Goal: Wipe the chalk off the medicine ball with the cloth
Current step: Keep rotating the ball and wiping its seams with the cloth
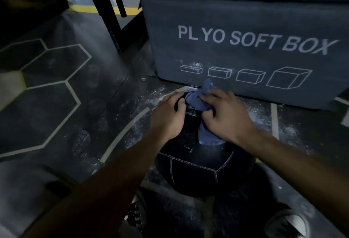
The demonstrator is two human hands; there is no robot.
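A black medicine ball with white stitched seams rests on the gym floor between my shoes. A bunched blue cloth lies over the ball's top. My right hand presses down on the cloth and grips it, with a flap of cloth showing under the wrist. My left hand rests on the ball's top left, its fingertips curled at the edge of the cloth. The ball's far side is hidden by both hands.
Stacked dark plyo soft boxes stand right behind the ball. White chalk dust is scattered over the black floor around the ball. A black rack leg stands at the back left. My shoes flank the ball's near side.
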